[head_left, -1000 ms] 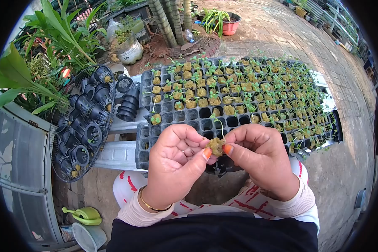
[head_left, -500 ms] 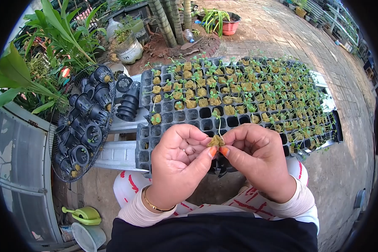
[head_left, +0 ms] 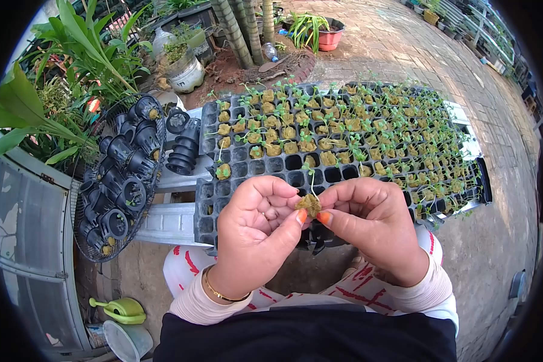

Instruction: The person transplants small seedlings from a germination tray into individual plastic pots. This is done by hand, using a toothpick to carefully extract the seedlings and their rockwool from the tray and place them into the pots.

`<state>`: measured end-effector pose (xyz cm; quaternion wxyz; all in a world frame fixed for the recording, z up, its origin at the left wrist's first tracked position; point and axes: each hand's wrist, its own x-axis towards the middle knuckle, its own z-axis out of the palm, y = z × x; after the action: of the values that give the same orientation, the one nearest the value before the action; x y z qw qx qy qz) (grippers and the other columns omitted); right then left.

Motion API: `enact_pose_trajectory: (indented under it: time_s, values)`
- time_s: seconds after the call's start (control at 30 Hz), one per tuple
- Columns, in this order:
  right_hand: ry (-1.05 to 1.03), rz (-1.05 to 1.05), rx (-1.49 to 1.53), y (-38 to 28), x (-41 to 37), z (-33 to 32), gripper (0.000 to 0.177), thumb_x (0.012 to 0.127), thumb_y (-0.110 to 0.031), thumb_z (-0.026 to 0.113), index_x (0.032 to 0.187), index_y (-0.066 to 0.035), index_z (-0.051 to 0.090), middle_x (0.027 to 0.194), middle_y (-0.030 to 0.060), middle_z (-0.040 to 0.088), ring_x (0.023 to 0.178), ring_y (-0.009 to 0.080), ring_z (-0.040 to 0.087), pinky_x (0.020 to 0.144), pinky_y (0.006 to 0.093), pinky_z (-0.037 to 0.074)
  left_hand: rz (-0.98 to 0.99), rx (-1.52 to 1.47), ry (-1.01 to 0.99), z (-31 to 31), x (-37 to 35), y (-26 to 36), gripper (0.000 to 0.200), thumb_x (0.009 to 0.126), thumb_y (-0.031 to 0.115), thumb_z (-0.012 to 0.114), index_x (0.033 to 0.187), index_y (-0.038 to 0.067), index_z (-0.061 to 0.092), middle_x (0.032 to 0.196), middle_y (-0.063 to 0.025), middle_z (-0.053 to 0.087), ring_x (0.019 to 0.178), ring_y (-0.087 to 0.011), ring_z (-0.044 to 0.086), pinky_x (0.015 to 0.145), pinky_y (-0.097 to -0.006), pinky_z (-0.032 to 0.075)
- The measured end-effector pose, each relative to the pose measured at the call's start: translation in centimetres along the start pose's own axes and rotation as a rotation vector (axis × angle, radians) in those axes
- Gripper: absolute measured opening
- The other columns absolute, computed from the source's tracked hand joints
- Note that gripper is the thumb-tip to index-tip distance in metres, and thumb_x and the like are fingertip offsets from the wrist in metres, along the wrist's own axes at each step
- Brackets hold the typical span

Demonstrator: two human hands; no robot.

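A small brown plug (head_left: 309,205) with a thin seedling rising from it is pinched between my two hands over the near edge of the black cell tray (head_left: 207,208). My left hand (head_left: 259,226) holds the plug's left side with thumb and fingertips. On its right side my right hand (head_left: 368,223) grips with thumb and forefinger. The seedling's pale stem stands up from the plug, its green leaves (head_left: 309,164) in front of the tray's cells. Many cells hold similar brown plugs with green seedlings; several cells near the hands hold none.
Black net cups (head_left: 133,193) fill a wire basket at the left. Stacked black cups (head_left: 184,151) lie beside it on the pale slatted stand (head_left: 172,223). A green watering can (head_left: 123,309) and a pale bucket (head_left: 127,339) stand on the ground at lower left.
My right thumb has shifted slightly away from my left one, showing more of the plug. The seedling has moved slightly left.
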<state>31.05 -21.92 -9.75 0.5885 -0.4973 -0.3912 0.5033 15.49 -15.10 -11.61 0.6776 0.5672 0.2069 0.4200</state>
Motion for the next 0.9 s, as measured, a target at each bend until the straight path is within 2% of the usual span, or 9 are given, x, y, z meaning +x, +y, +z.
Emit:
enact_pose_trajectory:
  time_s: [0.17,0.27,0.37,0.43,0.6,0.67,0.77,0.9]
  values:
    - [0.013,-0.029,-0.028,0.46,-0.03,-0.11,0.010,0.081,0.000,0.062,0.089,0.006,0.062,0.077,0.0033,0.064,0.067,0.0041,0.057,0.058,0.0179,0.045,0.063,0.078,-0.010,0.29,0.03,-0.24,0.034,0.077,-0.008,0.062,0.107,-0.002,0.047,0.095,-0.0074,0.058,0.088,-0.0093,0.058,0.077,-0.0225,0.048]
    - [0.013,-0.007,-0.049,0.33,-0.06,-0.12,0.009,0.081,0.000,0.060,0.088,0.006,0.062,0.076,0.0027,0.063,0.065,0.0036,0.055,0.057,0.0179,0.045,0.071,0.093,-0.004,0.41,-0.01,-0.25,0.034,0.077,-0.009,0.061,0.107,-0.002,0.047,0.095,-0.0076,0.059,0.087,-0.0095,0.059,0.077,-0.0224,0.048]
    - [0.023,-0.078,-0.141,0.63,-0.05,-0.23,0.008,0.082,0.000,0.058,0.087,0.005,0.062,0.074,0.0025,0.063,0.064,0.0034,0.055,0.056,0.0180,0.044,0.058,0.105,0.007,0.47,0.06,-0.29,0.033,0.077,-0.008,0.061,0.107,-0.002,0.047,0.095,-0.0079,0.059,0.086,-0.0091,0.059,0.077,-0.0224,0.048]
    - [0.018,-0.047,-0.147,0.52,-0.08,-0.24,0.009,0.083,0.000,0.060,0.090,0.005,0.059,0.082,0.0046,0.062,0.071,0.0050,0.055,0.062,0.0174,0.043,0.033,0.068,0.001,0.45,0.12,-0.35,0.032,0.078,-0.008,0.060,0.106,-0.002,0.047,0.094,-0.0079,0.060,0.086,-0.0089,0.059,0.076,-0.0221,0.048]
    - [0.007,-0.004,-0.081,-0.09,-0.11,-0.24,0.010,0.083,0.000,0.060,0.091,0.006,0.059,0.084,0.0051,0.063,0.073,0.0056,0.056,0.063,0.0178,0.044,-0.045,-0.028,0.003,0.42,0.37,-0.34,0.029,0.078,-0.009,0.059,0.101,-0.001,0.046,0.090,-0.0082,0.059,0.081,-0.0112,0.060,0.073,-0.0252,0.053]
    - [-0.007,-0.004,-0.062,-0.09,-0.10,-0.28,0.010,0.083,0.000,0.060,0.092,0.006,0.059,0.084,0.0055,0.063,0.074,0.0060,0.057,0.064,0.0181,0.045,-0.002,-0.021,-0.027,0.28,0.37,-0.55,0.027,0.080,-0.009,0.058,0.103,-0.001,0.047,0.093,-0.0079,0.061,0.085,-0.0080,0.059,0.073,-0.0210,0.048]
    - [0.010,-0.030,-0.015,0.03,-0.06,-0.15,0.011,0.083,0.000,0.060,0.092,0.006,0.059,0.085,0.0059,0.063,0.075,0.0064,0.058,0.066,0.0186,0.046,-0.013,-0.009,-0.009,0.62,0.48,-0.53,0.027,0.080,-0.008,0.058,0.103,-0.001,0.047,0.093,-0.0081,0.061,0.084,-0.0079,0.059,0.073,-0.0207,0.048]
    - [0.039,-0.017,-0.099,0.14,-0.03,-0.24,0.011,0.082,0.001,0.060,0.093,0.006,0.059,0.085,0.0058,0.063,0.074,0.0066,0.058,0.066,0.0188,0.046,-0.027,0.018,0.001,0.71,0.55,-0.65,0.026,0.080,-0.008,0.058,0.103,-0.001,0.048,0.093,-0.0080,0.061,0.084,-0.0076,0.059,0.072,-0.0202,0.047]
